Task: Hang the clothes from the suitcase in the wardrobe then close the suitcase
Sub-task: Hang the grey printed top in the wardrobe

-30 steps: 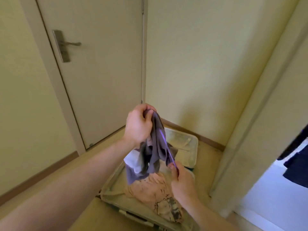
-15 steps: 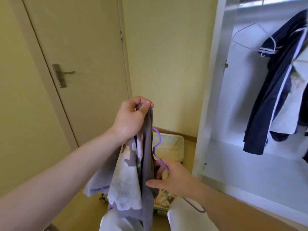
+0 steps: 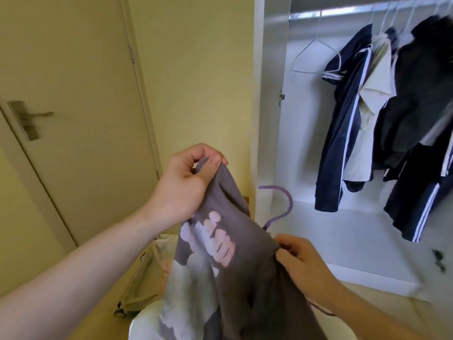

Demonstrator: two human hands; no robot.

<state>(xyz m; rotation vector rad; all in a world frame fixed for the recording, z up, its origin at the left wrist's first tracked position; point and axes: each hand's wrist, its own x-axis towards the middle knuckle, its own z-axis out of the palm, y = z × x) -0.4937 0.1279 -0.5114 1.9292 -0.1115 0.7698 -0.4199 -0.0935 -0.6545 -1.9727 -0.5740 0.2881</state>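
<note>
My left hand (image 3: 182, 186) pinches the top edge of a grey shirt (image 3: 235, 273) with a pale pink and white print, holding it up in front of me. A purple hanger (image 3: 282, 207) sticks out above the shirt, its hook curling toward the wardrobe. My right hand (image 3: 300, 266) grips the shirt and the hanger just below the hook. The open suitcase (image 3: 144, 276) lies on the floor below, mostly hidden behind the shirt and my left arm. To the right stands the open white wardrobe (image 3: 269, 94) with its rail (image 3: 343, 11).
Dark navy jackets with white stripes (image 3: 343, 114) and a cream shirt (image 3: 370, 106) hang on the rail at the right. An empty wire hanger (image 3: 311, 55) hangs at the rail's left end. A closed door with a metal handle (image 3: 27, 119) is on the left.
The view has swung right and up toward the wardrobe. Both hands have lifted the shirt higher, and the hanger's hook now stands out above the fabric.
</note>
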